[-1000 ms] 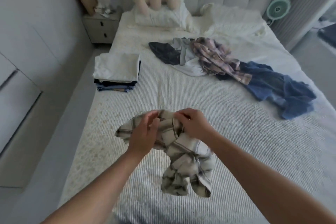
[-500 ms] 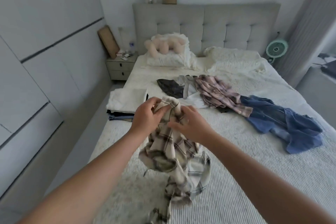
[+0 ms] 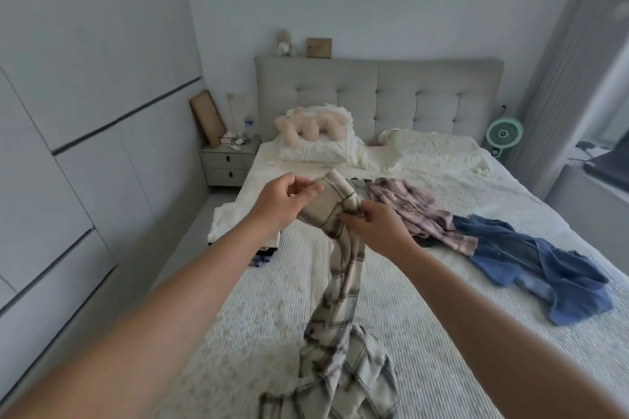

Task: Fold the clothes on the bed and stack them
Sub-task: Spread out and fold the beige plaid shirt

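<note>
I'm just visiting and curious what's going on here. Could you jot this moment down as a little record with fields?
Place: bedroom, at a bed with a ribbed cover
Activity: folding clothes
In hand: cream plaid shirt, held up, its lower end trailing onto the bed
Left hand: pinches the shirt's top edge
Right hand: grips the shirt just below
Finished stack: at the bed's left edge, white garment on top
Still unfolded: pink plaid shirt, blue denim garment
Other: plush toy on a pillow, green fan at right
</note>
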